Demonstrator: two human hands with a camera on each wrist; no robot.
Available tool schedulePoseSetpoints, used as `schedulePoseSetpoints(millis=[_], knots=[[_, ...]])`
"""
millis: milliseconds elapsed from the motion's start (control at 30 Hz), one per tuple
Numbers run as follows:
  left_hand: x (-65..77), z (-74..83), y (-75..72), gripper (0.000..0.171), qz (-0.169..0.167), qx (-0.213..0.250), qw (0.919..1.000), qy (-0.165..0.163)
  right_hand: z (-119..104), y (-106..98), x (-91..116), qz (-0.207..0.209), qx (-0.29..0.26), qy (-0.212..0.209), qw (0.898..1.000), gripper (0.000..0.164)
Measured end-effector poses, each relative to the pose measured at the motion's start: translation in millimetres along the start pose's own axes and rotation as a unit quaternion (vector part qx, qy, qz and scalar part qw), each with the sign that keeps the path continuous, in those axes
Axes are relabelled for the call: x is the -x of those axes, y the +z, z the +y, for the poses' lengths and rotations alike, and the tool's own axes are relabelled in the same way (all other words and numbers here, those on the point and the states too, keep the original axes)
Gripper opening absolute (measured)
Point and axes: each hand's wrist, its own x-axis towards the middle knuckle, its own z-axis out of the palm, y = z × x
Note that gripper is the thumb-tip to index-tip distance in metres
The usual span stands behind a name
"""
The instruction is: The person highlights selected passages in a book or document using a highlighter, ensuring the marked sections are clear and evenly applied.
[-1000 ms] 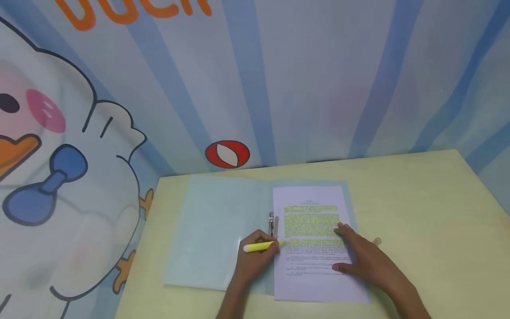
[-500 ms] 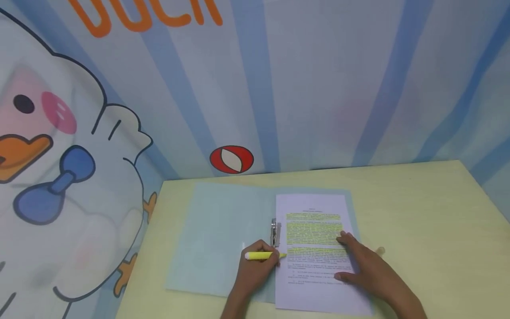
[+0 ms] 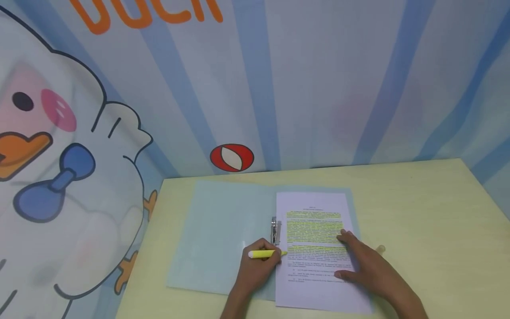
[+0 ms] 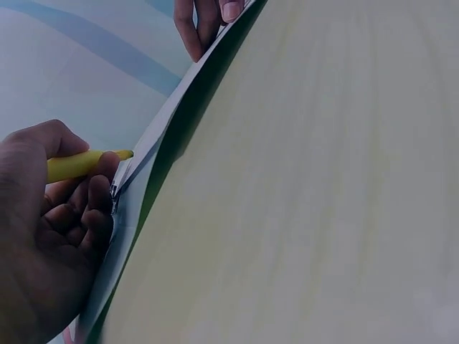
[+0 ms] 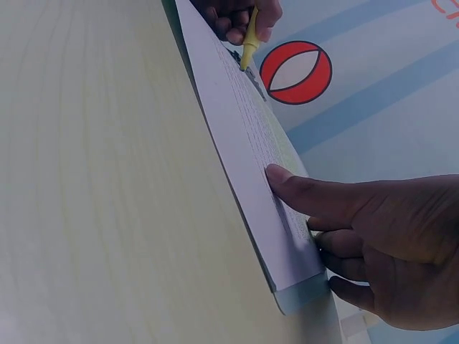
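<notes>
My left hand (image 3: 256, 266) pinches a yellow highlighter (image 3: 260, 254) between thumb and fingers, its tip at the left margin of a printed sheet (image 3: 311, 294). Yellow marking covers the upper paragraphs of text; the lower lines are unmarked. In the left wrist view the highlighter (image 4: 72, 166) points toward the paper's edge. My right hand (image 3: 372, 268) rests on the sheet's right side, fingers spread, and in the right wrist view its thumb (image 5: 283, 177) touches the page. Beneath the paper lies an open light-blue folder (image 3: 223, 239) with a metal clip (image 3: 273, 230) at its spine.
The folder lies on a pale wooden table (image 3: 430, 212), whose back edge meets a striped wall covering with a duck drawing (image 3: 99, 221) and a red-and-white ball picture (image 3: 232, 157). A small brownish round thing (image 3: 380, 249) shows just beyond my right hand.
The head view has shifted a little, moving the whole scene slightly in the picture. The highlighter tip stays near the left margin, close to the same line. My right hand keeps its place on the sheet.
</notes>
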Motion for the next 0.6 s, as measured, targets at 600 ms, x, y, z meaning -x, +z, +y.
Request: schedulePoseSetpoints(millis=[600], knots=[[-0.8,0.8,-0.3,0.008,-0.009,-0.01,0.9999,-0.008,-1.4,-1.3,-0.8,-0.002,0.002,0.001,1.0,0.088]])
